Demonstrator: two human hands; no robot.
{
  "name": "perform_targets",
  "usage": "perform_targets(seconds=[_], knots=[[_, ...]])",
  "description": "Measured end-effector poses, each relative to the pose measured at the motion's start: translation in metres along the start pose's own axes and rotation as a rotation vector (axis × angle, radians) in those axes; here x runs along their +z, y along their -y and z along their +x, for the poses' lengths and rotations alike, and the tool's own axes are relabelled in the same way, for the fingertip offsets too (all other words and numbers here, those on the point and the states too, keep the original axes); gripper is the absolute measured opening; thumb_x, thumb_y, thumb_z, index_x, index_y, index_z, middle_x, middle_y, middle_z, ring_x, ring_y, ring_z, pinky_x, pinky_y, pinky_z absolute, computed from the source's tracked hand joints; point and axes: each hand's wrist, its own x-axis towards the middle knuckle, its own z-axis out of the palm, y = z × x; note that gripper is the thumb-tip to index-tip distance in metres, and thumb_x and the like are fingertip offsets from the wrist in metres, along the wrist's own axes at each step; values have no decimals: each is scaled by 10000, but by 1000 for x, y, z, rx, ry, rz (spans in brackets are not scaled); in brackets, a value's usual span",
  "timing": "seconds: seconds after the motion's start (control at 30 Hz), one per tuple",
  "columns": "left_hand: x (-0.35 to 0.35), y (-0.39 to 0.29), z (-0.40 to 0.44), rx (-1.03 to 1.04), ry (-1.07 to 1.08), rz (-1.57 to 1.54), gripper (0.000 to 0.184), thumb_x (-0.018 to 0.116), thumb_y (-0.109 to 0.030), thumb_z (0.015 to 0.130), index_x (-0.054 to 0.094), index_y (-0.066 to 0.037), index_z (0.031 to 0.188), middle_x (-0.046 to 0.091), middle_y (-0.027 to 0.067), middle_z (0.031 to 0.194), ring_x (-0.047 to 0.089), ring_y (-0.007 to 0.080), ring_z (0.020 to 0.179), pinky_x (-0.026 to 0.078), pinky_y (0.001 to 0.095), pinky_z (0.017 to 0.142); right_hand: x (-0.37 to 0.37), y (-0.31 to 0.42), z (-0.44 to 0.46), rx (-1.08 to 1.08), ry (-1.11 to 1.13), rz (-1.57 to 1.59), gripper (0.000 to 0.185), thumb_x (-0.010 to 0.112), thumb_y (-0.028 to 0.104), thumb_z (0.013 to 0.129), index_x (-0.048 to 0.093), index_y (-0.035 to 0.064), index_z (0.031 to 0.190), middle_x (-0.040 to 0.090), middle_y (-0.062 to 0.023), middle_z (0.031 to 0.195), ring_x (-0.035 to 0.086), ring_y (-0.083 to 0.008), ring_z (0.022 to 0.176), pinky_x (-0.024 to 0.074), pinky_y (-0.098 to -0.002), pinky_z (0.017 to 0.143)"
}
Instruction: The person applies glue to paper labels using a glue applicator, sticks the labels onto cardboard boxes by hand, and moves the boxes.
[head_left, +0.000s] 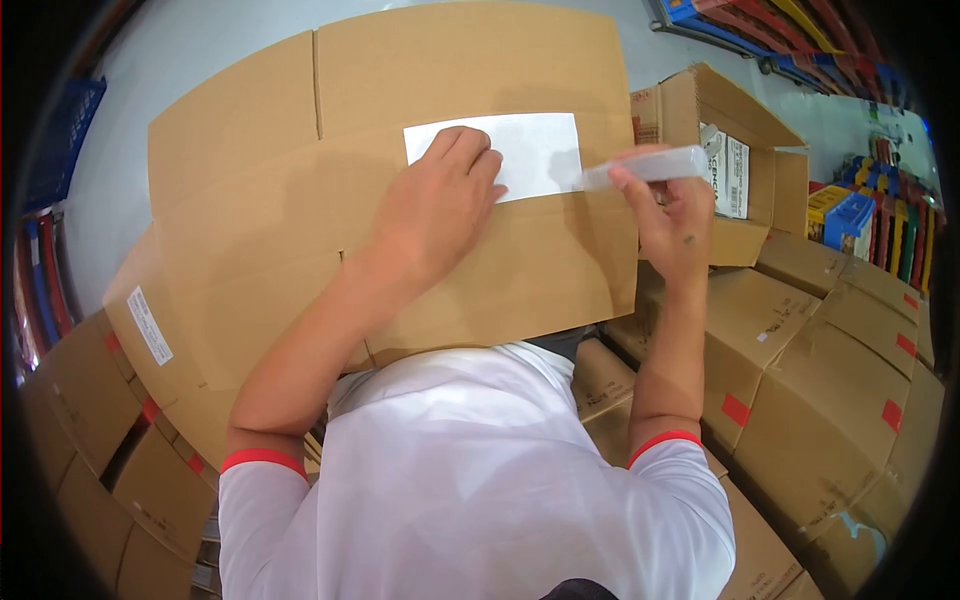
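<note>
A flattened cardboard box (480, 270) lies across in front of my body, with a white sheet of paper (540, 150) on it. My left hand (450, 185) rests on the left part of the sheet, fingers curled and holding the paper against the cardboard. At the sheet's right edge, my right hand (675, 215) grips a roll of clear tape (655, 164), seen nearly edge-on. The roll's left end is close to the paper's right side; whether tape is stuck there cannot be made out.
An open carton (780, 180) with printed white items inside stands to the right. Closed cartons (830, 400) with red stickers are stacked at lower right, and more cartons (150, 480) at lower left. Blue crates (70, 140) and racks of coloured goods line the edges.
</note>
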Motion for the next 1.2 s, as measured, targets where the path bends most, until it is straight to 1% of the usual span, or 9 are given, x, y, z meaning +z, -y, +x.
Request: perform_targets(seconds=[0.13,0.33,0.4,0.47,0.53,0.67,0.73,0.97,1.2], knots=[[-5,13,6,32,129,121,240,733,-76,914,682,-24,1143,630,74,1260,596,281,1179,554,413,946,12,-12,28,32,-173,71,187,809,116,927,757,-29,1033,757,-76,904,662,-87,762,511,-257,646],[-25,38,14,62,-31,80,253,806,-95,848,697,-92,1077,550,109,1498,449,364,1443,445,482,1132,9,18,37,50,-243,581,253,760,122,980,704,-46,1160,756,-92,1033,704,-135,881,574,-260,802],[-29,55,17,127,31,-68,264,842,-115,816,707,-121,1042,449,119,1619,312,405,1546,381,523,1193,12,27,30,-15,-246,512,240,750,114,986,703,-46,1159,757,-93,1050,713,-149,911,580,-268,807],[-31,65,20,157,40,-86,261,846,-119,811,710,-125,1034,423,118,1640,295,408,1555,367,534,1205,26,36,19,-36,-177,526,212,765,88,962,721,-40,1125,768,-89,1023,728,-158,911,585,-273,798],[-32,70,21,197,48,-112,257,850,-123,807,714,-129,1025,397,117,1661,278,412,1564,353,544,1217,44,57,9,-8,59,232,176,788,59,924,742,-30,1069,775,-89,990,739,-163,881,588,-276,777],[-32,73,21,206,68,-174,275,850,-107,792,732,-129,1039,370,109,1683,260,421,1571,325,559,1239,72,61,5,-155,158,299,162,779,31,932,743,-25,1080,773,-62,1031,713,-120,919,556,-255,778],[-32,73,21,204,64,-182,272,846,-96,791,738,-120,1039,369,108,1684,256,421,1572,318,561,1243,77,71,7,-102,202,311,144,805,45,899,749,-16,1015,776,-100,950,754,-196,812,607,-288,720],[-33,75,17,183,54,-183,207,796,-73,828,743,-90,1028,374,107,1684,240,414,1579,284,567,1256,104,69,13,-228,203,385,138,800,78,916,743,-8,1007,770,-98,920,756,-200,804,639,-310,699],[-32,73,17,176,52,-215,284,848,-64,777,737,-131,1030,371,92,1689,246,419,1575,303,551,1248,67,64,8,-52,133,210,158,795,75,919,740,-25,1028,764,-102,927,748,-184,831,635,-313,708]])
